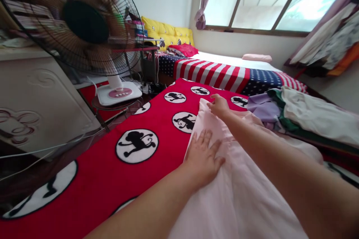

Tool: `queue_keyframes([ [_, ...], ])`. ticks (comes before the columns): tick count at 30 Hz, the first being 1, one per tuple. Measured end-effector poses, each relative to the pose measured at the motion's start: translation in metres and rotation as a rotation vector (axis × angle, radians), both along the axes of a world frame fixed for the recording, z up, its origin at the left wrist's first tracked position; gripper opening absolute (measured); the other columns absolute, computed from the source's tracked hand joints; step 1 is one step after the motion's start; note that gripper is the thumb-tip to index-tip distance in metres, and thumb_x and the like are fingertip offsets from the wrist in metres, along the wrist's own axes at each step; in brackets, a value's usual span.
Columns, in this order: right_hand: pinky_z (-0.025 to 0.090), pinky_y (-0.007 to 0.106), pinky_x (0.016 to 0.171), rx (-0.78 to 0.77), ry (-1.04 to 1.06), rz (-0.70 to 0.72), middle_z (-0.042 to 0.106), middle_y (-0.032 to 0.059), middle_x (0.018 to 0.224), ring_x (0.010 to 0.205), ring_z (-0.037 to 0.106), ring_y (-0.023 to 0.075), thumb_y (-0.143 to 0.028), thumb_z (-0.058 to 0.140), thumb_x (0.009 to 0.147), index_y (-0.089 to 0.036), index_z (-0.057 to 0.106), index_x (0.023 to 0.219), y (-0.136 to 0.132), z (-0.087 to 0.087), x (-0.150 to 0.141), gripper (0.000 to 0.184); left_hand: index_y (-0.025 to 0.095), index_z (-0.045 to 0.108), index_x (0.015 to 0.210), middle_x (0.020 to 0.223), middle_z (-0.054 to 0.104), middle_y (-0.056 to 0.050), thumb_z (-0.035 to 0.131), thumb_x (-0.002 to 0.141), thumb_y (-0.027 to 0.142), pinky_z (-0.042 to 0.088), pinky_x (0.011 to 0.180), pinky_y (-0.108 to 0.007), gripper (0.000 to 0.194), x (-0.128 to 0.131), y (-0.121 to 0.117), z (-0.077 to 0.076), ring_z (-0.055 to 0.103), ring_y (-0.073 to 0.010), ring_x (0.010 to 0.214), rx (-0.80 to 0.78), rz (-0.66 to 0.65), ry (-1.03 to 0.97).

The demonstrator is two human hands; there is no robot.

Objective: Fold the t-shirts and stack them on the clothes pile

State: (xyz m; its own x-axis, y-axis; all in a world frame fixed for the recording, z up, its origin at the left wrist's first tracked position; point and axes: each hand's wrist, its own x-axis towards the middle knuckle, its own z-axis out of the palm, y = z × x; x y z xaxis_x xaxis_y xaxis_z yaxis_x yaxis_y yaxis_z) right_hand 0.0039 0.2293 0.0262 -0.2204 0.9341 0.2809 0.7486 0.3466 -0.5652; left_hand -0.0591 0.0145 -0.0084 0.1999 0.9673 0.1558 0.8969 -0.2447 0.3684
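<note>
A pale pink garment (238, 190) lies spread over a red blanket (157, 119) printed with black monkeys in white circles. My left hand (203, 155) rests flat on the garment near its left edge, fingers spread. Farther away, my right hand (219, 106) is at the garment's far end by the corner, its fingers bent and apparently pinching the cloth's edge. The fingertips there are small and partly blurred. Gathered seams show in the cloth between my two arms.
Folded clothes, among them a white garment (314, 115) and a lilac one (263, 108), lie at the right. A large standing fan (120, 91) is at the left beside a white cabinet (42, 101). Behind is a bed with a flag-patterned cover (213, 74) under a window.
</note>
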Motion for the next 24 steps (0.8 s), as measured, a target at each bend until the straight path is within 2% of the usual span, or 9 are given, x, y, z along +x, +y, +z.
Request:
queue_keyframes([
  [2, 0.049, 0.035, 0.074, -0.001, -0.011, -0.046, 0.069, 0.0088, 0.078, 0.079, 0.066, 0.0251, -0.021, 0.07, 0.07, -0.014, 0.065, 0.107, 0.012, -0.003, -0.005, 0.038, 0.025, 0.04, 0.144, 0.158, 0.02, -0.013, 0.035, 0.095, 0.05, 0.009, 0.118, -0.051, 0.056, -0.001, 0.0, -0.002, 0.011, -0.0278, 0.146, 0.023, -0.001, -0.026],
  [4, 0.048, 0.038, 0.076, -0.002, -0.006, -0.059, 0.068, 0.0091, 0.073, 0.084, 0.065, 0.0285, -0.022, 0.072, 0.066, -0.016, 0.069, 0.084, 0.019, -0.004, -0.007, 0.019, 0.026, 0.039, 0.145, 0.158, 0.017, -0.012, 0.04, 0.093, 0.051, 0.01, 0.118, -0.05, 0.058, -0.001, -0.001, -0.004, 0.007, -0.0289, 0.146, 0.066, 0.025, -0.062],
  [6, 0.048, 0.037, 0.076, 0.016, 0.034, -0.049, 0.066, 0.0092, 0.069, 0.083, 0.065, 0.0283, -0.024, 0.069, 0.069, -0.017, 0.066, 0.068, 0.023, -0.002, -0.009, 0.008, 0.029, 0.033, 0.147, 0.16, 0.011, -0.011, 0.048, 0.089, 0.051, 0.01, 0.118, -0.051, 0.064, -0.001, -0.002, -0.005, 0.0, -0.0303, 0.146, 0.116, 0.07, -0.094],
  [8, 0.05, 0.034, 0.071, 0.044, 0.112, -0.018, 0.066, 0.0084, 0.07, 0.078, 0.064, 0.0242, -0.027, 0.06, 0.078, -0.017, 0.064, 0.071, 0.025, 0.0, -0.013, 0.013, 0.031, 0.025, 0.15, 0.161, 0.004, -0.009, 0.054, 0.086, 0.05, 0.008, 0.117, -0.054, 0.073, 0.0, -0.004, -0.005, -0.005, -0.0306, 0.146, 0.15, 0.113, -0.107],
  [11, 0.051, 0.028, 0.061, 0.042, 0.238, 0.057, 0.066, 0.0055, 0.072, 0.064, 0.063, 0.0168, -0.029, 0.047, 0.088, -0.017, 0.063, 0.085, 0.025, -0.004, -0.025, 0.019, 0.032, 0.019, 0.151, 0.161, 0.002, -0.009, 0.056, 0.084, 0.051, 0.007, 0.117, -0.054, 0.079, 0.0, -0.004, -0.004, -0.007, -0.0292, 0.146, 0.158, 0.142, -0.104],
  [15, 0.053, 0.026, 0.06, -0.009, 0.304, 0.128, 0.067, 0.0032, 0.073, 0.063, 0.063, 0.0142, -0.019, 0.055, 0.082, -0.016, 0.06, 0.09, 0.021, -0.022, -0.037, 0.011, 0.026, 0.021, 0.152, 0.16, 0.006, -0.013, 0.048, 0.085, 0.06, 0.006, 0.117, -0.054, 0.08, 0.0, -0.002, -0.008, -0.004, -0.0319, 0.146, 0.097, 0.171, -0.077],
  [17, 0.053, 0.025, 0.064, -0.027, 0.298, 0.154, 0.068, 0.0029, 0.077, 0.068, 0.065, 0.0136, -0.016, 0.059, 0.077, -0.015, 0.059, 0.097, 0.019, -0.028, -0.037, 0.02, 0.023, 0.024, 0.151, 0.16, 0.005, -0.014, 0.045, 0.084, 0.063, 0.007, 0.117, -0.054, 0.081, 0.0, 0.0, -0.01, -0.003, -0.0339, 0.146, 0.072, 0.186, -0.072],
  [21, 0.051, 0.024, 0.066, -0.021, 0.21, 0.193, 0.071, 0.0042, 0.091, 0.076, 0.066, 0.013, -0.018, 0.06, 0.078, -0.015, 0.059, 0.109, 0.017, -0.018, -0.017, 0.031, 0.023, 0.026, 0.151, 0.16, 0.004, -0.013, 0.045, 0.084, 0.063, 0.007, 0.116, -0.056, 0.08, 0.0, 0.001, -0.012, -0.001, -0.0361, 0.146, 0.07, 0.186, -0.072],
  [24, 0.048, 0.027, 0.075, 0.051, 0.084, 0.121, 0.07, 0.0066, 0.094, 0.085, 0.063, 0.0167, -0.017, 0.059, 0.077, -0.014, 0.066, 0.1, 0.015, -0.006, 0.013, 0.024, 0.023, 0.028, 0.15, 0.16, 0.005, -0.014, 0.05, 0.083, 0.061, 0.011, 0.116, -0.057, 0.08, 0.001, 0.0, -0.009, 0.002, -0.0377, 0.145, 0.081, 0.183, -0.1],
])
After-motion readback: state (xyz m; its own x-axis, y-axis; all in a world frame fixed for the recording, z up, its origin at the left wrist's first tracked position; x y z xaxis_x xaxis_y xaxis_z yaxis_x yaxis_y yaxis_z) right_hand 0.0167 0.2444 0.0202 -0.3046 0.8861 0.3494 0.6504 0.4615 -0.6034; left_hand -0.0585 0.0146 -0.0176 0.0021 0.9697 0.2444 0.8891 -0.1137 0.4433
